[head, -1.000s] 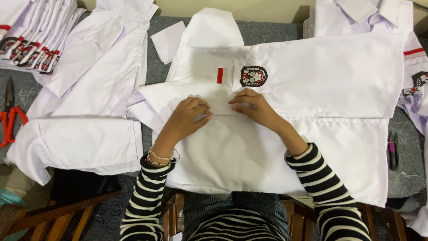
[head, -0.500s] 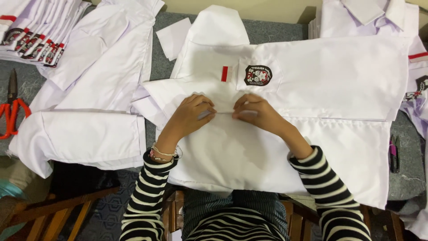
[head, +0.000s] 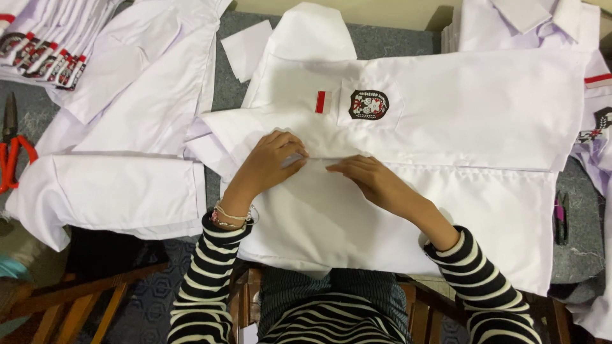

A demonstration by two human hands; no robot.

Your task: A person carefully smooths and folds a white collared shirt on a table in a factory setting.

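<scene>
I think this is a small garment workshop: white uniform shirts (head: 446, 127) cover the grey table (head: 395, 41), badge patches (head: 38, 54) lie stacked, and red-handled scissors (head: 11, 153) and a thread snipper (head: 561, 216) lie near.

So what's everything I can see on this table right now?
white shirt: one, white with a chest badge, laid across the middle
folded shirts: several, white, left
shirt stack: white, top right
label stack: white, red and black, top left
scissors: one, red handles, left edge
thread snips: one, dark, right
paper piece: one, white, top
table: grey surface
left hand: pinching the shirt's front edge
right hand: on the same edge
</scene>
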